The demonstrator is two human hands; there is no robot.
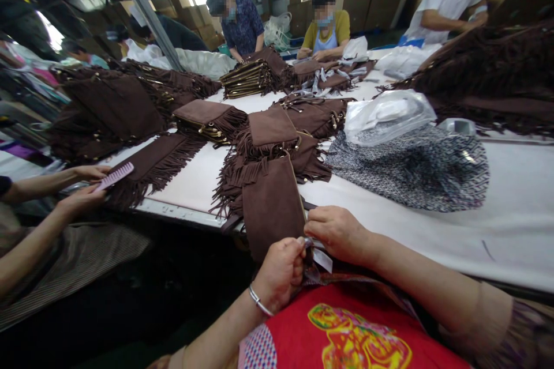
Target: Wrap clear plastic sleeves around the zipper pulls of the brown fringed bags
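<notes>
Evidently, the brown pouch is lying at the near edge of the table, its lower part seemingly overhanging. The left hand is gripping its right side with curled fingers, near a small white label, while the right hand is pinching the same side just above; the fingers are hiding exactly which bit they are holding. Since the overhanging part is getting little support, the pouch could be sliding toward the red apron should both grips be loosening. Pulling hard at one spot could be straining the edge, and the label, hanging so near the fingers, could be getting creased. The pouch is also touching a pile of fringed pieces, so a sharp tug could be dragging strands along.
</notes>
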